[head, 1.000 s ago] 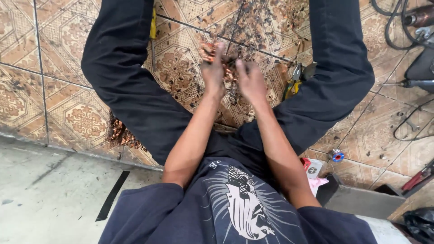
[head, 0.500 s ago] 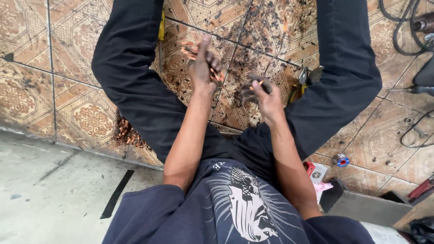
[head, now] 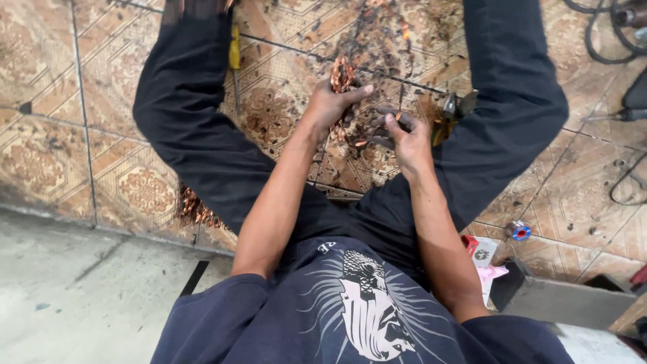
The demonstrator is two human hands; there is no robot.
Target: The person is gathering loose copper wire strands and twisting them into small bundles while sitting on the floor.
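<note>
I sit on a patterned tile floor with my legs in dark trousers spread apart. Between them, my left hand (head: 331, 106) grips a bundle of copper wire (head: 342, 71) that sticks up past the fingers. Just to its right, my right hand (head: 406, 138) is closed on a dark wire piece (head: 381, 135), and a thin strand (head: 402, 101) rises from it. Burnt scraps and copper bits (head: 350, 145) litter the tiles beneath both hands.
A yellow-handled screwdriver (head: 234, 50) lies by my left leg. Yellow-handled cutters (head: 450, 113) rest against my right thigh. Copper wire (head: 195, 209) is piled under my left thigh. At the right are a blue tape roll (head: 519, 231), a small box (head: 480, 251) and cables (head: 600, 40).
My hands were close together over the scraps. The left hand has moved up and left with the copper bundle, while the right hand stayed low on the dark piece.
</note>
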